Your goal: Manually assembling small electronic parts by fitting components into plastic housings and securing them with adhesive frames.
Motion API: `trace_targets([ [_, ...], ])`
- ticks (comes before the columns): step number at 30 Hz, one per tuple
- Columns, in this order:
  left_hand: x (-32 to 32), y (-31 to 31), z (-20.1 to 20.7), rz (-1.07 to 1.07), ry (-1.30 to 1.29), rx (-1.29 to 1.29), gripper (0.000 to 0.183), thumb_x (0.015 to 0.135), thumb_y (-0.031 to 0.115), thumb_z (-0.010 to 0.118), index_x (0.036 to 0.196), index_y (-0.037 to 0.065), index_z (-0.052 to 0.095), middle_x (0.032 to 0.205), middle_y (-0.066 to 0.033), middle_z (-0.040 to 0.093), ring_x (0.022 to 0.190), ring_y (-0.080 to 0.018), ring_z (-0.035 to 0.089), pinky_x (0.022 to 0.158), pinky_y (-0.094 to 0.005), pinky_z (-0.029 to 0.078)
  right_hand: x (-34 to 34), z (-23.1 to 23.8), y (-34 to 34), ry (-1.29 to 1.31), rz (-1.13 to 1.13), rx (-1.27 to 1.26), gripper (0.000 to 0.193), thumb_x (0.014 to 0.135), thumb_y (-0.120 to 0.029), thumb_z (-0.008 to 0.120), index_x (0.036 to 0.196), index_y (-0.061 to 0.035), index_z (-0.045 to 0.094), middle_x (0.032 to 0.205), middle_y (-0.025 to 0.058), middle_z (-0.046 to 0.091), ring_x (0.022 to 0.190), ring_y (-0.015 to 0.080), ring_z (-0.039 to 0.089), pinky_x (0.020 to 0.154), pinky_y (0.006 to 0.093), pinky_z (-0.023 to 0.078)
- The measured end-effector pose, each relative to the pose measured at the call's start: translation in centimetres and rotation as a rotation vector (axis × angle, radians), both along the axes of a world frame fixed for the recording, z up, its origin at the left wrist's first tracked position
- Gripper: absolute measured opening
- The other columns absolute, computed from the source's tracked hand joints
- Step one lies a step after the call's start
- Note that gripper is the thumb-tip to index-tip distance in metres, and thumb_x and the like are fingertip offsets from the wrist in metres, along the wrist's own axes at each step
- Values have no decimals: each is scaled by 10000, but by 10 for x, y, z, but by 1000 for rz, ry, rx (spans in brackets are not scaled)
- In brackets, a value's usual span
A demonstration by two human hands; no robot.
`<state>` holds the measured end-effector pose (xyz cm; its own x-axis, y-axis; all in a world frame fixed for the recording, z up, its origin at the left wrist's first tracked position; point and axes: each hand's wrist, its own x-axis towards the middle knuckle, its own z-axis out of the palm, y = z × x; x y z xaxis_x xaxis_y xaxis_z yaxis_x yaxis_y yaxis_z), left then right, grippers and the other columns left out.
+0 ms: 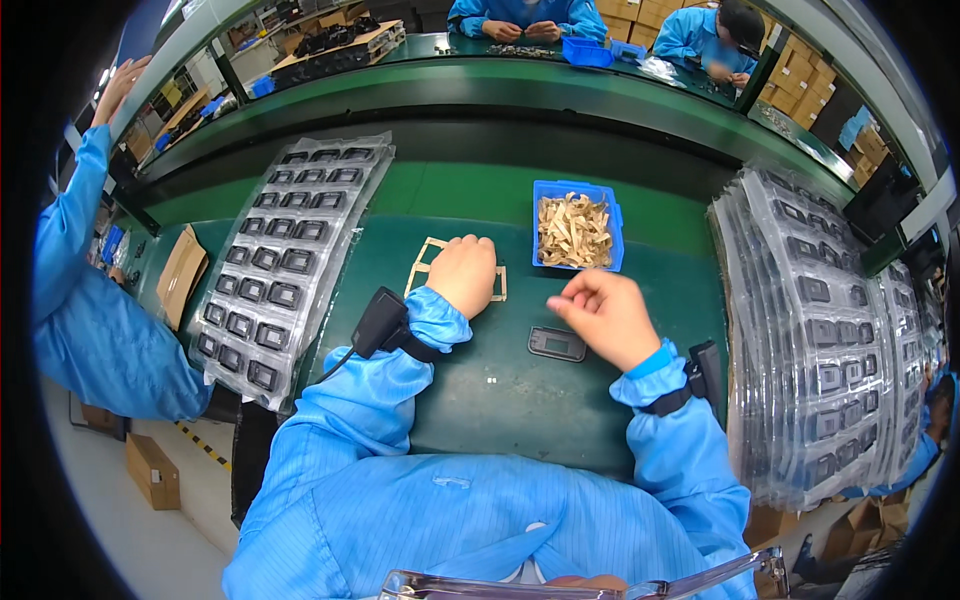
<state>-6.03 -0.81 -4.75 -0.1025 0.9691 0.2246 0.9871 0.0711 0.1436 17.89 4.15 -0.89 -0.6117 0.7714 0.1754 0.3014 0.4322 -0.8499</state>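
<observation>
- Lowest in the frame, I see the worker's blue sleeves, a black band and box strapped at each wrist.
- Right of centre on the green table lies the black plate, flat: an oblong with rounded corners, dark and smooth, a paler rectangular window set into it.
- Just beside it, to its right, is the right hand, thumb and forefinger brought nearly together; I cannot tell whether they pinch anything.
- The left hand, near the middle, is bent over a pale tan frame, thin and flat, with straight bars and open cells sticking out on both sides. Its fingers are curled under and hidden, so I cannot tell how far open they are or what they grip.
- Above the right hand sits a blue bin heaped with tan strips.
- At left, a clear tray holds rows of black parts; at right stand stacked trays.
- Along the top edge, two co-workers in blue sit bent over another bench.
</observation>
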Motion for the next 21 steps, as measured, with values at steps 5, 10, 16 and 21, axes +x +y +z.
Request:
trace_targets([
  [5, -1, 0, 3, -119, 44, 33, 152, 821, 39, 667, 956, 9, 603, 909, -167, 630, 971, -345, 616, 835, -445, 521, 5, -16, 6, 272, -67, -4, 149, 882, -91, 769, 806, -1, 679, 689, -12, 606, 595, 31, 504, 532, 218, 427],
  [10, -11, -8, 30, -13, -310, -87, 158, 895, 112, 686, 984, 0, 619, 1010, -157, 685, 878, -347, 675, 766, -408, 538, 17, -23, 3, 280, -38, -42, 139, 887, -82, 761, 826, 13, 680, 755, 15, 634, 622, 38, 552, 564, 220, 464],
  [16, 8, -9, 28, -18, -183, -100, 240, 855, 147, 756, 1041, 26, 665, 887, -108, 708, 847, -296, 692, 747, -401, 543, 19, -27, 6, 281, -18, -123, 113, 890, -76, 762, 847, 1, 693, 758, -9, 650, 643, 18, 544, 571, 204, 445],
  [21, 16, -10, 30, -10, -191, -144, 163, 876, 118, 719, 1003, 28, 668, 900, -126, 704, 845, -323, 684, 732, -416, 535, 19, -24, 10, 308, -40, -116, 127, 891, -78, 759, 833, 8, 687, 747, 1, 635, 627, 26, 538, 560, 216, 447],
])
